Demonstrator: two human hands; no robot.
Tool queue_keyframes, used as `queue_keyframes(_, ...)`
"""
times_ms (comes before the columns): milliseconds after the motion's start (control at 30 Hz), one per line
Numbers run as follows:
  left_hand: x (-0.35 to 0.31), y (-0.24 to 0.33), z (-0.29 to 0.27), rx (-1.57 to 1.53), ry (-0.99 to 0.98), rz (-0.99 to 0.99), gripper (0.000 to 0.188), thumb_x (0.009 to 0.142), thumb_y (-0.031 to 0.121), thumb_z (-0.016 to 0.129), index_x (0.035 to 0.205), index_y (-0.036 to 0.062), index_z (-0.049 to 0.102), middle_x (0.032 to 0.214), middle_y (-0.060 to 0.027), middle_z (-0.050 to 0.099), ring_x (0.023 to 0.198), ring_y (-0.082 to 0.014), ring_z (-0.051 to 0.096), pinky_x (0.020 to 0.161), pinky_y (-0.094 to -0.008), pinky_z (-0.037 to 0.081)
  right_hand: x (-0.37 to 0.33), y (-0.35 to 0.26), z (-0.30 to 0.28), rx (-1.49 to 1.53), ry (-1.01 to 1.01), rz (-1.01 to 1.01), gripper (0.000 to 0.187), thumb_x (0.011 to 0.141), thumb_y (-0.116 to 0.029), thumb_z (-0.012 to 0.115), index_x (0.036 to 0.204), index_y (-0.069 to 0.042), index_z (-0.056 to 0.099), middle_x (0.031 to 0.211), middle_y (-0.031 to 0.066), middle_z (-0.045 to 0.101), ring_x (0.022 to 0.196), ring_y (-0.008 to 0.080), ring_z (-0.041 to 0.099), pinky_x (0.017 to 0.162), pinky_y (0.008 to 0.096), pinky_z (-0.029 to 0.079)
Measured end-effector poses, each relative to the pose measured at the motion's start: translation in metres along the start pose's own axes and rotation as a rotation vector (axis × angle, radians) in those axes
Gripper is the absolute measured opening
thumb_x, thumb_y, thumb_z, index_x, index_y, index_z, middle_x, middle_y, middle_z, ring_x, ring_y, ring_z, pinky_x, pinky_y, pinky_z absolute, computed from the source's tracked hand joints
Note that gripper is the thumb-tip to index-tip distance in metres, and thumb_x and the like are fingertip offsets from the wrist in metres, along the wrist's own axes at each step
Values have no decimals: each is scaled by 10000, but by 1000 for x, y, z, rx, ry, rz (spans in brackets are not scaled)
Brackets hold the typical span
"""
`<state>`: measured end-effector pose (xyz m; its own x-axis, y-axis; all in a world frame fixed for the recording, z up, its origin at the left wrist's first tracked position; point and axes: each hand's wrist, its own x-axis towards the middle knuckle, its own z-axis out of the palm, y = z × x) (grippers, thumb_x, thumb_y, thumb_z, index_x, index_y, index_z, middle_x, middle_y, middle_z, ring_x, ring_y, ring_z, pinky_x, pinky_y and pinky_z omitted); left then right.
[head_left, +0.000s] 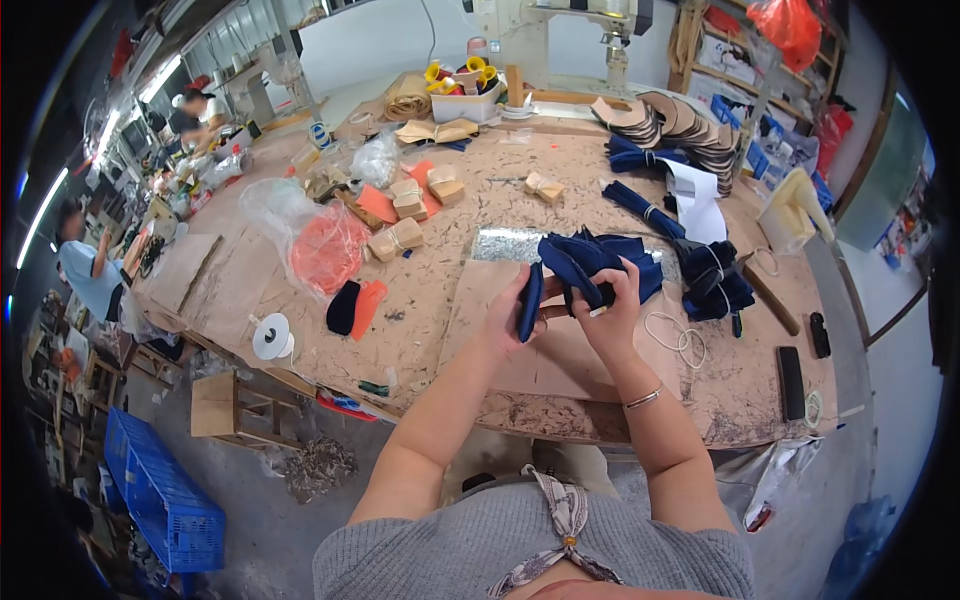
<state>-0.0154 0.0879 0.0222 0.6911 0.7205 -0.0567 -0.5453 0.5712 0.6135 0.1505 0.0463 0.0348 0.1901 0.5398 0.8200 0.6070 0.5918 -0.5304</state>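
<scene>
My left hand (509, 318) is closed round a small stack of navy blue fabric pieces (530, 302), held on edge. Just beside it, my right hand (616, 310) grips part of a larger bunch of navy fabric pieces (580, 258), fanned out above the table. Under the hands lies a flat tan board (480, 345) with a shiny metallic patch (510, 243) at its far end. To the right, tied bundles of navy fabric (716, 280) lie near loose pale rubber bands (676, 338). The fingertips under the fabric are partly hidden.
Wrapped tan bundles (397, 240), orange sheets (370, 305) and a plastic bag of red pieces (328, 250) lie left. A white spool (272, 337) sits near the left edge. At right are a wooden stick (772, 298) and black block (791, 384). A blue crate (165, 500) stands on the floor.
</scene>
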Motion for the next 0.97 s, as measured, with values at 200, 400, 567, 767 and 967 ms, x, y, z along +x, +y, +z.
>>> queue_keyframes(200,0,-1,1,56,42,64,678,964,536,368,1305,-47,423,1250,-200,528,998,-302,630,390,-159,438,2,1,-2,-37,-23,-35,320,647,-7,725,881,-80,518,864,41,571,980,260,541,869,385,448)
queue_keyframes(400,-29,21,-47,238,226,280,448,991,405,403,1160,6,516,1173,-153,595,1005,-341,632,812,-388,528,5,1,-5,707,-74,772,332,737,13,716,970,-67,493,932,55,577,850,140,601,790,283,516)
queue_keyframes(567,-79,71,-78,1679,1097,706,404,871,270,650,1159,3,553,1174,-137,564,1048,-230,569,857,-333,472,10,3,-3,1133,-39,989,396,741,9,726,1064,-50,504,1023,71,613,835,136,643,731,233,543)
queue_keyframes(767,-39,8,-26,758,245,534,767,782,252,761,1390,66,333,1304,-87,478,1227,-190,436,990,-337,394,-14,32,4,1383,-212,1177,433,828,-112,644,1237,-68,508,1022,50,665,885,169,665,706,296,559)
queue_keyframes(967,8,-6,14,213,-61,510,978,772,254,776,1498,182,125,1440,-91,353,1245,-268,446,1118,-392,275,-14,11,2,1693,-541,1212,443,831,-264,686,1215,-100,540,995,59,672,838,162,675,638,291,554)
